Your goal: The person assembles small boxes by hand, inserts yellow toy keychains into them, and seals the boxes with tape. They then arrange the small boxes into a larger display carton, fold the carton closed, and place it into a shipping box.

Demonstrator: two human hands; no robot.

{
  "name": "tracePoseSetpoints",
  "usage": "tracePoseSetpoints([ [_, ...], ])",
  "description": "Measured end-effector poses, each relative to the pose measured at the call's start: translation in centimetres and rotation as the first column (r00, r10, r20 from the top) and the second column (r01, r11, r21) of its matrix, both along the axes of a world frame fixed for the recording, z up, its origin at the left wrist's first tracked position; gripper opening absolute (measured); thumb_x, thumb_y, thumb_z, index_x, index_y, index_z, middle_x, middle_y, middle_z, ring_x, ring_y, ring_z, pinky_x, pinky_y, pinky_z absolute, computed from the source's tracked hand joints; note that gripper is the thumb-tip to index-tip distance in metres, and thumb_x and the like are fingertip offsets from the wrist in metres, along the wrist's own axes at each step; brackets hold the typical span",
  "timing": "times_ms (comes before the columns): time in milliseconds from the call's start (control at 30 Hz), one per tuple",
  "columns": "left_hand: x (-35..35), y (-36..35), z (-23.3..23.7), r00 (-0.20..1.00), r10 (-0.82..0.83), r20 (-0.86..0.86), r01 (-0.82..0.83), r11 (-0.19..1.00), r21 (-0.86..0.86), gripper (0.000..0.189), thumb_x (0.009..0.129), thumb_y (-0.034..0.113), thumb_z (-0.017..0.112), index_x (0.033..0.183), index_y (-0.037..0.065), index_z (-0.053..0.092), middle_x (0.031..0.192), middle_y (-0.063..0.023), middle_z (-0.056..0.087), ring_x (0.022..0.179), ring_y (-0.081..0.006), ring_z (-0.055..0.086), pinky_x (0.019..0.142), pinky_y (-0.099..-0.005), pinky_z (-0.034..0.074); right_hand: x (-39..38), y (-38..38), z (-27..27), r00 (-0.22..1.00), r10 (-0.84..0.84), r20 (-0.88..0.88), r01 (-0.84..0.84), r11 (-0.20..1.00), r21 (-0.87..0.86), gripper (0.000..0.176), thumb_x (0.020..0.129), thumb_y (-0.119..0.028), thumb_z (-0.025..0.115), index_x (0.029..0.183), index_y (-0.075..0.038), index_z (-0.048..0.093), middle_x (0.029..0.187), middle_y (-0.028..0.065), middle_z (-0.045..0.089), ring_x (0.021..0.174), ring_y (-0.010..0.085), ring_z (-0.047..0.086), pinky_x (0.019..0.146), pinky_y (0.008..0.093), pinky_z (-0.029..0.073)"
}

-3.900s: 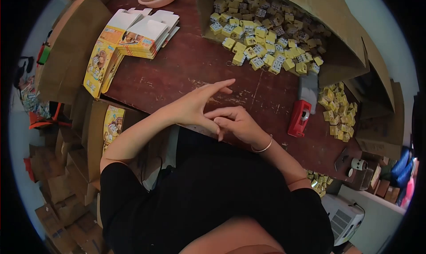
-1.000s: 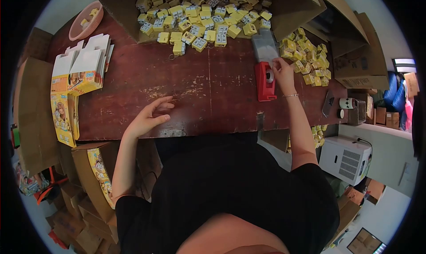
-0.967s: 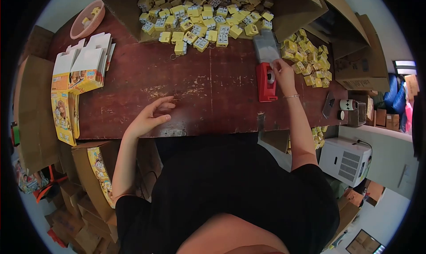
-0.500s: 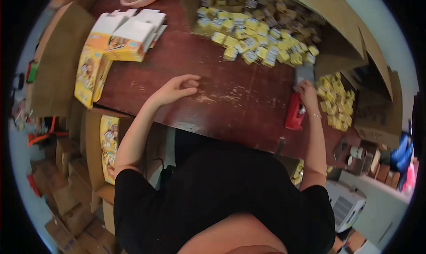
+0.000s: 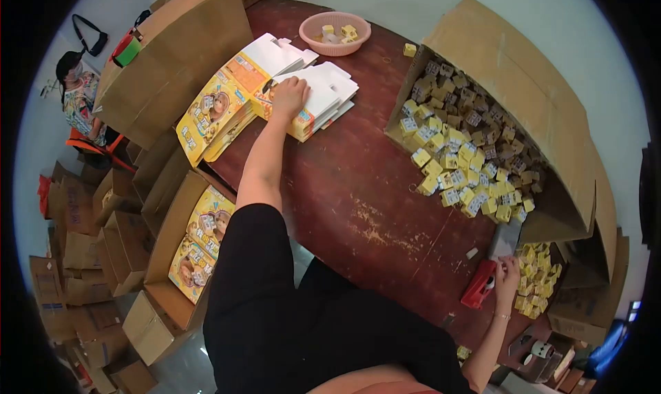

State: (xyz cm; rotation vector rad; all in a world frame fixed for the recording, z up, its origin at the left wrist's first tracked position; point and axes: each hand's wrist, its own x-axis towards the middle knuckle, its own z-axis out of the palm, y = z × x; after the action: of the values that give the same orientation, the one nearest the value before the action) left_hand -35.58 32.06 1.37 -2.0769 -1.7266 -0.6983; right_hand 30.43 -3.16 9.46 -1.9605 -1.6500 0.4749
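Observation:
My left hand point(image 5: 290, 97) lies with curled fingers on the nearer stack of flat yellow-and-white cartons point(image 5: 323, 94), gripping the top one near its printed part. Beside it is a taller stack of printed yellow cartons point(image 5: 210, 112). At the right of the table my right hand point(image 5: 508, 275) is closed in a pinch beside a red tape dispenser point(image 5: 476, 285); what the fingertips hold is too small to make out. A grey block point(image 5: 505, 237) sits just beyond the dispenser. Small yellow boxes point(image 5: 538, 277) are heaped right of that hand.
A large cardboard box on its side point(image 5: 513, 70) spills many small yellow boxes point(image 5: 458, 163) onto the dark red table point(image 5: 330, 187). A pink basket point(image 5: 335, 48) stands at the back. An open carton point(image 5: 165, 294) holds printed packs at lower left. Another person point(image 5: 79, 98) is at far left.
My left hand has moved from over the bare tabletop to the carton stack and closed on it. The view has turned left. My right hand stays by the tape dispenser.

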Motion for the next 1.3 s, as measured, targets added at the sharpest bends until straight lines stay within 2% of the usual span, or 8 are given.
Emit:
tracePoseSetpoints([
  [433,-2.6,-3.6,16.6,0.882,-0.300,0.364,0.054,0.831,0.554,0.034,0.090,0.027,0.058,0.065,0.003,0.057,0.073,-0.0122,0.050,0.071,-0.0297,0.053,0.062,-0.0416,0.043,-18.6,10.3,5.1,0.840,0.515,-0.167,-0.469,0.847,0.251,0.011,0.087,-0.002,0.060,0.096,0.002,0.065,0.095,0.0121,0.064,0.090,0.0233,0.063,0.081,0.0295,0.048],
  [633,8.1,-18.8,20.9,0.619,-0.770,0.156,0.607,0.595,0.527,0.047,0.094,0.042,0.051,0.065,0.005,0.045,0.072,-0.0121,0.044,0.068,-0.0310,0.048,0.062,-0.0405,0.039,-32.5,17.7,3.6,0.196,0.214,-0.957,-0.597,0.800,0.057,0.032,0.100,-0.022,0.050,0.123,0.001,0.057,0.113,0.0096,0.063,0.103,0.0187,0.061,0.089,0.0345,0.051],
  [700,11.8,-23.3,18.6,0.542,-0.820,0.183,0.744,0.570,0.350,0.044,0.094,0.043,0.050,0.067,0.008,0.045,0.069,-0.0087,0.043,0.065,-0.0285,0.047,0.061,-0.0393,0.039,-36.2,15.8,4.7,0.211,0.889,-0.407,-0.757,0.412,0.507,0.041,0.101,-0.025,0.047,0.134,0.000,0.046,0.124,0.0103,0.058,0.111,0.0208,0.057,0.094,0.0362,0.048],
  [767,14.6,-26.2,15.1,0.553,-0.811,0.193,0.726,0.582,0.367,0.025,0.087,0.028,0.064,0.076,0.009,0.052,0.068,-0.0060,0.045,0.064,-0.0261,0.049,0.060,-0.0375,0.040,-38.8,16.7,2.5,-0.268,-0.266,-0.926,-0.765,0.643,0.037,0.046,0.101,-0.029,0.049,0.137,0.000,0.043,0.131,0.0098,0.053,0.118,0.0216,0.053,0.100,0.0371,0.046],
  [1000,17.3,-30.9,12.5,0.785,-0.437,0.439,0.216,0.857,0.468,0.053,0.066,0.010,0.077,0.114,0.009,0.054,0.107,-0.0084,0.055,0.093,-0.0252,0.054,0.079,-0.0377,0.041,-37.6,13.1,-5.3,-0.173,0.256,-0.951,-0.586,0.749,0.309,0.050,0.101,-0.031,0.047,0.141,-0.001,0.039,0.136,0.0092,0.050,0.119,0.0211,0.053,0.100,0.0345,0.046],
  [1100,16.4,-30.3,13.5,0.832,-0.344,0.434,0.202,0.918,0.340,0.055,0.071,0.011,0.074,0.123,0.008,0.055,0.119,-0.0113,0.055,0.105,-0.0290,0.053,0.088,-0.0397,0.040,-32.8,14.5,-10.6,-0.152,-0.058,-0.987,-0.656,0.752,0.056,0.045,0.101,-0.030,0.046,0.135,-0.002,0.044,0.111,0.0073,0.059,0.096,0.0212,0.060,0.079,0.0349,0.054],
  [1133,15.7,-30.4,13.6,0.876,-0.356,0.325,0.284,0.926,0.247,0.050,0.076,0.011,0.073,0.123,0.007,0.057,0.121,-0.0125,0.055,0.109,-0.0314,0.054,0.092,-0.0403,0.041,-31.0,13.4,-7.6,-0.534,-0.324,-0.781,-0.769,0.570,0.290,0.038,0.100,-0.030,0.046,0.125,-0.002,0.050,0.080,0.0026,0.049,0.070,0.0168,0.052,0.055,0.0311,0.047],
  [1300,11.1,-32.6,14.0,0.858,-0.511,-0.056,0.514,0.853,0.088,0.058,0.076,0.008,0.061,0.131,0.027,0.057,0.134,-0.0048,0.052,0.118,-0.0259,0.051,0.098,-0.0409,0.040,-21.8,12.3,-11.7,-0.484,-0.336,-0.808,-0.714,0.685,0.143,0.037,0.098,-0.032,0.044,0.116,0.000,0.051,0.067,0.0002,0.033,0.056,0.0115,0.032,0.047,0.0249,0.031],
])
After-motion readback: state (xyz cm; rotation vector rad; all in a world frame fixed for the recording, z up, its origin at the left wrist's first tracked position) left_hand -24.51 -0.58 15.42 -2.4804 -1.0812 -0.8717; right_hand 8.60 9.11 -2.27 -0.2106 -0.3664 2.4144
